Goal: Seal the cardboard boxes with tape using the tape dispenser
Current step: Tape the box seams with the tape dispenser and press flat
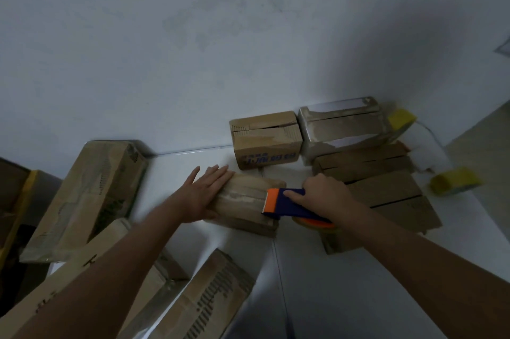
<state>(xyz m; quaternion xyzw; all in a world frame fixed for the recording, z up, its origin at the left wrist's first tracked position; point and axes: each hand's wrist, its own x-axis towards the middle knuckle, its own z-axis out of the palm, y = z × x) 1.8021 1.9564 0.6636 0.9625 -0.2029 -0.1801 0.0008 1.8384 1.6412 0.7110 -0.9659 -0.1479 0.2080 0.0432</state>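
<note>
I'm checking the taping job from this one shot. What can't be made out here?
- Tape roll: head view, mostly hidden under the tape dispenser and right hand.
- Small box top seam: partly covered by the left hand and dispenser.
- Blue print on the far box: too blurred to read.
- Bottom-left boxes: cut by the frame edge.

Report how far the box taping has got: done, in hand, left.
Done: hard to confirm; the silvery box by the wall looks taped over.
In hand: the left hand presses the small box flat while the right hand holds the tape dispenser at its right end.
Left: the printed box behind shows an open seam, as do the boxes on the right.
</note>
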